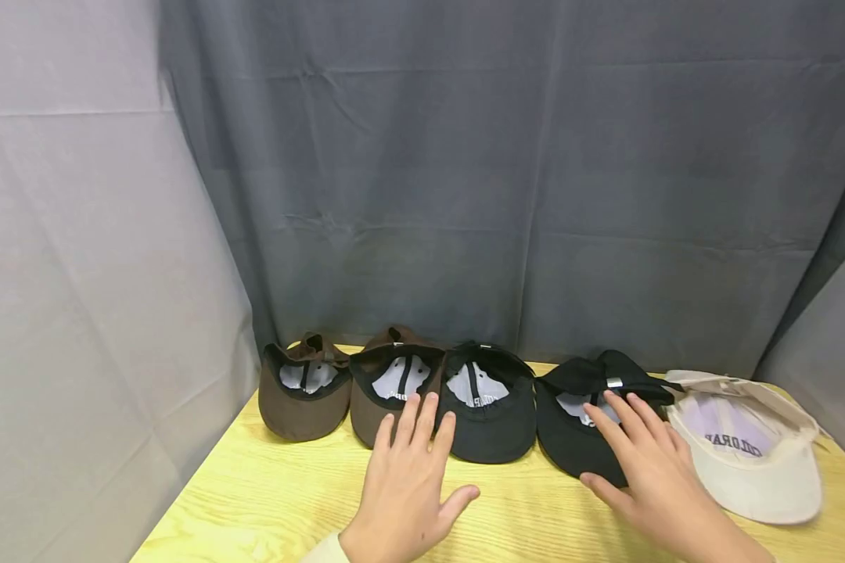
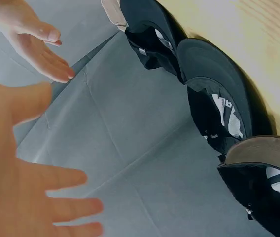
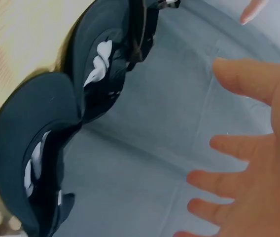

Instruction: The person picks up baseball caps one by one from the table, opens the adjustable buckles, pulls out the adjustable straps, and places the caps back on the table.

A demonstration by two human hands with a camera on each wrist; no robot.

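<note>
A row of upturned baseball caps lies along the back of the table, brims toward me. From the left come a brown cap [image 1: 306,418], a second brown cap [image 1: 364,410], a black cap [image 1: 496,434], another black cap [image 1: 566,447] and a cream cap [image 1: 767,493] with dark lettering inside. My left hand [image 1: 404,504] is spread palm down, its fingertips overlapping the second brown cap in the head view. With fingers apart, my right hand [image 1: 658,477] overlaps the right-hand black cap. Both wrist views show bare, spread fingers, holding nothing.
The caps stand side by side on a light wood table [image 1: 253,500]. Directly behind them hangs a dark grey curtain [image 1: 422,195]. Pale cloth [image 1: 77,274] closes off the left side, and more grey cloth [image 1: 831,360] hangs at the right.
</note>
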